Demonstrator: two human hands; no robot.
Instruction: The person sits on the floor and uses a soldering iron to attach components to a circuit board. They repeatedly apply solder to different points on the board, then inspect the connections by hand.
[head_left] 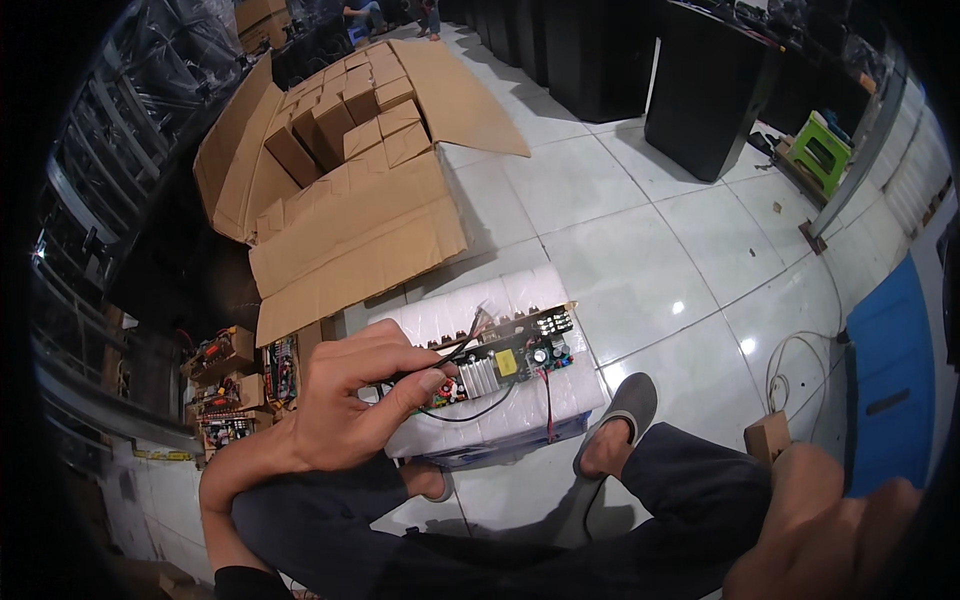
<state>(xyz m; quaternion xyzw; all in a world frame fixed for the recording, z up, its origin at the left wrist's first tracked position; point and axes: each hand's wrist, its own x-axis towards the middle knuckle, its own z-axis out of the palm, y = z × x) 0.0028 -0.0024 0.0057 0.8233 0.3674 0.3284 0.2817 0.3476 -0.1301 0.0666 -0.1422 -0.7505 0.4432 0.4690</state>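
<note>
Pinched between the thumb and fingers of my left hand [360, 395] is a thin black cable [463, 345], its end raised above the circuit board [535, 345]. This long board carries a silver heat sink, a yellow block and several small parts. It lies across a white foam block [480, 425], with black and red wires hanging over the near side. My right hand [835, 515] is at the lower right, close to a small brown cardboard box [768, 437]. Its fingers are mostly hidden, so I cannot tell whether it grips anything.
A large open carton [370, 235] packed with small brown boxes stands at the far left. More circuit boards [228, 385] in cardboard lie left of my hand. Tall black cabinets [705, 95], a green stool [822, 155] and a blue panel [893, 370] stand on the right.
</note>
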